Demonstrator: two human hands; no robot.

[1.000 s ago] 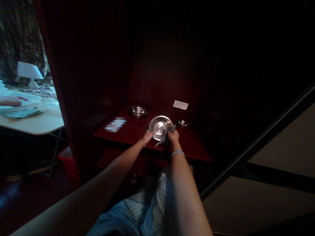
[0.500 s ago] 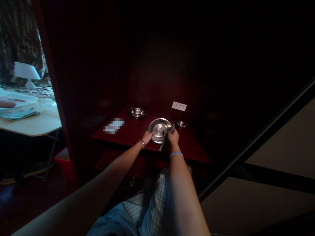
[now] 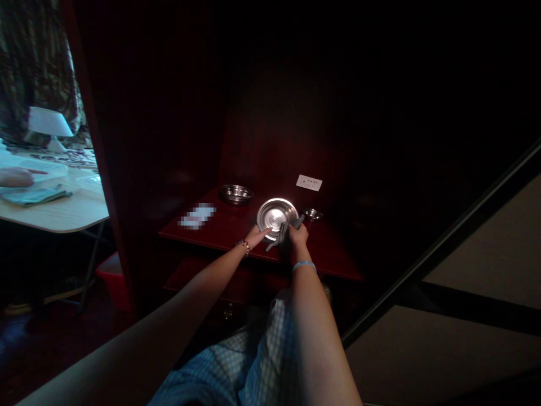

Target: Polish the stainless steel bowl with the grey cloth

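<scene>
A shiny steel bowl point(image 3: 275, 211) is held tilted toward me over the dark red desk point(image 3: 228, 235). My left hand point(image 3: 256, 237) grips its lower left rim, thumb lying on the inside. A grey cloth point(image 3: 282, 232) is bunched in my right hand point(image 3: 298, 233), which is closed at the bowl's lower right rim; part of the cloth lies against the metal and one end dangles. Stacked steel bowls point(image 3: 236, 194) sit at the back left of the desk. Behind my right hand stands a small steel dish point(image 3: 313, 215).
A white socket plate point(image 3: 309, 182) is on the back panel. Something pixelated and pale point(image 3: 197, 216) lies at the desk's left. Beyond the left panel, another person's hand point(image 3: 17, 176) is over a light table point(image 3: 80, 211) with a lamp point(image 3: 49, 123). A red bin point(image 3: 115, 279) stands below.
The bowl dips, then tilts up again, with light shifting across it. My right hand and the cloth shift slightly along its rim. The whole view sways a little.
</scene>
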